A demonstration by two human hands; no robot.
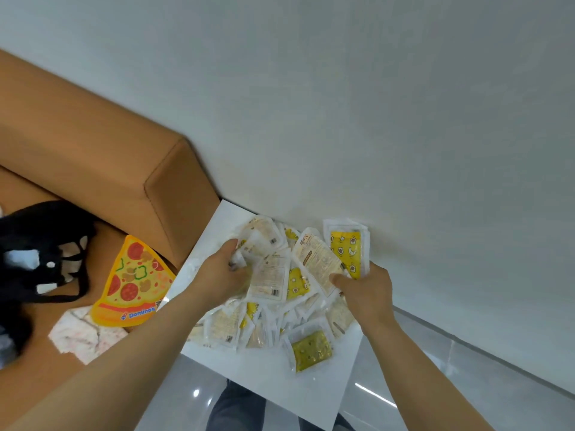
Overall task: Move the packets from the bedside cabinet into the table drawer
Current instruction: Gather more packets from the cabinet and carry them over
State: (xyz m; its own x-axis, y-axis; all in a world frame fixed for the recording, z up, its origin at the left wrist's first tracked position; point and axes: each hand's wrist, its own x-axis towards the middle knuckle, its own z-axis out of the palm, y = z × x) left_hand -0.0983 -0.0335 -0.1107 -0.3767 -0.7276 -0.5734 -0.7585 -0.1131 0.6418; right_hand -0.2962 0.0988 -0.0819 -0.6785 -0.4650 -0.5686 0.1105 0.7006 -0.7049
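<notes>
A heap of several white and yellow packets (pixel 277 318) lies on the white top of the bedside cabinet (pixel 280 387), against the wall. My left hand (pixel 217 275) is closed on pale packets (pixel 261 237) at the heap's far left. My right hand (pixel 364 290) grips packets at the right side, among them a long white one (pixel 317 259) and a yellow one with egg prints (pixel 347 248). One yellow-green packet (pixel 311 349) lies apart at the heap's near edge. The table drawer is out of view.
A tan padded headboard (pixel 93 144) and bed run along the left. On the bed lie a pizza-slice cushion (pixel 133 281), a black bag (pixel 37 259) and a pale cloth (pixel 84 334). The white wall (pixel 373 119) stands behind the cabinet; glossy grey floor (pixel 466 374) is at right.
</notes>
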